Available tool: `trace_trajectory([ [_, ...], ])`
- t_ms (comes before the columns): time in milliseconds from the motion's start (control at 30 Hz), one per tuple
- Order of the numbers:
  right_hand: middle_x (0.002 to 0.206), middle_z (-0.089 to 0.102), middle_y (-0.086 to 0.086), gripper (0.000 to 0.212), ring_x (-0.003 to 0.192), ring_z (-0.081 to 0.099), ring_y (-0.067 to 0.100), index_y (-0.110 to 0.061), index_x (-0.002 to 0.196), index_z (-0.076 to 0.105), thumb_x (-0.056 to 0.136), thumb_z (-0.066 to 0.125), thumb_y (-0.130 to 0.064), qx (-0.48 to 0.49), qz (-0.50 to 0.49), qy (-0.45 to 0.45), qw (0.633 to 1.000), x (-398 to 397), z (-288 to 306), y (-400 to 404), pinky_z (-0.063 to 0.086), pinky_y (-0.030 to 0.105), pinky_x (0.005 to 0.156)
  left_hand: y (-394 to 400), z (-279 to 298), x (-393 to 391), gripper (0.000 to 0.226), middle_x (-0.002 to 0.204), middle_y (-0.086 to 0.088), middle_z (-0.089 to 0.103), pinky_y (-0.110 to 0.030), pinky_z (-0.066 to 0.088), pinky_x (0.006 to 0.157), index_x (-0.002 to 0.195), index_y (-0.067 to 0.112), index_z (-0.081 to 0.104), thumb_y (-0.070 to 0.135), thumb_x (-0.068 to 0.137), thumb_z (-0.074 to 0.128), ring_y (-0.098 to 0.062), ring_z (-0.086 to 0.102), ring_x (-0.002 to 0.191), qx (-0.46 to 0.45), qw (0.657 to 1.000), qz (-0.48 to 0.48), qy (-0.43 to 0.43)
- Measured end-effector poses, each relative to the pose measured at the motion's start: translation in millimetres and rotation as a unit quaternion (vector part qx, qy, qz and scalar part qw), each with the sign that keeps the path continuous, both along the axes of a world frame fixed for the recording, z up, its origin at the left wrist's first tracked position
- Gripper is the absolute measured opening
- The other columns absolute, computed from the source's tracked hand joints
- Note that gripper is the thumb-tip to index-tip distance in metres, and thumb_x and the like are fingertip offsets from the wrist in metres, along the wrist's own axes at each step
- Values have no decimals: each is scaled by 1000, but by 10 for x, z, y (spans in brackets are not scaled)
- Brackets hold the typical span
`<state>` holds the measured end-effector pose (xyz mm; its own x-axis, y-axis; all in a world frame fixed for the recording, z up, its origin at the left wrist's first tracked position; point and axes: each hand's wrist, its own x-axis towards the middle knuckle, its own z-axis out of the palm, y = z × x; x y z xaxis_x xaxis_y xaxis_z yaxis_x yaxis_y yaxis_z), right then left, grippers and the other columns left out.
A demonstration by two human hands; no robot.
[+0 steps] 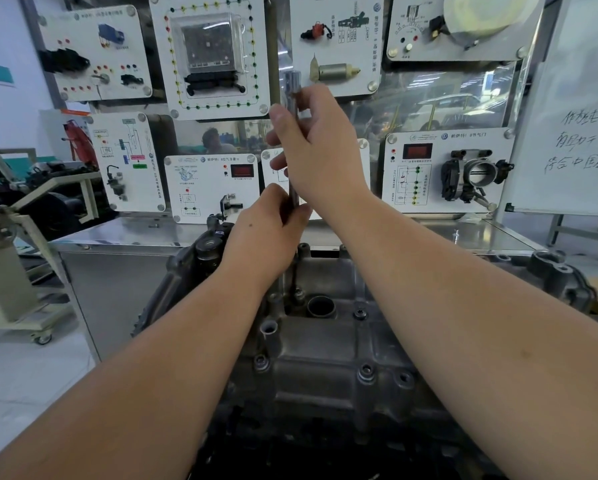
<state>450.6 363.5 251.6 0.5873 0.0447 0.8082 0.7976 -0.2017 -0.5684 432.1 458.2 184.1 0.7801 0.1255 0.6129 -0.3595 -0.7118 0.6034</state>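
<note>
While left hand (266, 233), right hand (321, 154) fingers clasp upright socket bar (292, 86), tip meets engine casing (325, 344).

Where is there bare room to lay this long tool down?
Steel bench top: bare strip below the throttle-body panel, another at its left end below the airflow panel. The engine casing under the tool is crowded with bolts and bosses.

I see little of the steel bar (292, 86) beyond its top: the right hand (320, 147) and left hand (266, 233) grip it, hiding its lower end. The whiteboard (567, 64) runs off the right edge, its writing cut short
</note>
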Motion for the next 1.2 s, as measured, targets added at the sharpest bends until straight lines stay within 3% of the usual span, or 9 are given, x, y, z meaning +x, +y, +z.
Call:
trace_trajectory([
  [100, 87, 73, 0, 22, 56, 68, 10, -12, 104, 61, 108, 47, -29, -3, -6, 14, 1000, 17, 7, -1, 54, 23, 56, -19, 1, -10, 31, 89, -3, 66, -42, 52, 80, 102, 12, 57, 40, 105, 43, -26, 61, 85, -4, 1000, -12, 11],
  [200, 88, 73, -1, 25, 58, 69, 12, -20, 92, 57, 109, 41, -29, -1, 8, 31, 999, 11, 2, 1, 49, 18, 52, -27, 13, -20, 28, 94, 2, 70, -44, 53, 86, 104, 14, 59, 34, 107, 39, -24, 64, 92, -5, 1000, -19, 21],
  [500, 89, 74, -1, 12, 77, 71, 21, -18, 105, 52, 104, 56, -30, 14, -17, 24, 999, 20, 11, 1, 58, 45, 78, 9, -11, 21, 30, 77, 0, 57, -32, 38, 59, 86, 15, 49, 40, 103, 53, -16, 51, 69, 2, 1000, 1, -2],
  [600, 88, 73, -1, 14, 72, 71, 16, -14, 105, 56, 107, 50, -26, 14, -13, 26, 999, 22, 14, -5, 59, 35, 70, -15, -19, 16, 32, 76, 2, 58, -34, 39, 61, 88, 15, 51, 42, 105, 46, -16, 52, 69, -2, 1000, -9, 1],
  [700, 89, 72, -3, 16, 65, 70, 9, -17, 101, 57, 108, 45, -25, 9, -9, 28, 1000, 15, 16, 1, 53, 20, 57, -27, -10, 15, 31, 64, 19, 59, -31, 31, 57, 79, 26, 45, 34, 108, 40, 1, 52, 60, -17, 1000, -23, 10],
  [767, 88, 72, -1, 18, 66, 71, 12, -17, 102, 59, 109, 44, -25, 19, 6, 33, 999, 15, 16, 1, 54, 21, 57, -21, 3, 9, 30, 65, 24, 61, -29, 32, 56, 80, 25, 47, 33, 108, 41, 4, 54, 60, -6, 1000, -19, 15],
  [900, 84, 74, -2, 16, 60, 70, 11, -21, 111, 53, 103, 57, -34, 28, 14, 28, 999, 21, 4, 14, 56, 28, 61, 1, 13, 10, 26, 82, 6, 68, -29, 42, 62, 94, 15, 57, 36, 105, 47, -10, 62, 77, -2, 1000, -7, 9],
  [1067, 87, 73, 0, 13, 72, 71, 21, -17, 103, 53, 105, 54, -30, 27, -13, 14, 999, 33, 8, 15, 60, 43, 68, -3, -8, 5, 29, 81, -2, 63, -34, 44, 63, 90, 17, 54, 43, 103, 49, -18, 56, 73, -4, 1000, -8, 1],
  [1200, 88, 73, 0, 19, 64, 70, 12, -13, 102, 58, 107, 47, -27, 18, -17, 21, 999, 25, 8, 8, 56, 26, 57, -28, 11, -21, 33, 91, -5, 69, -48, 54, 83, 100, 11, 58, 38, 106, 41, -27, 64, 87, -7, 1000, -18, 13],
])
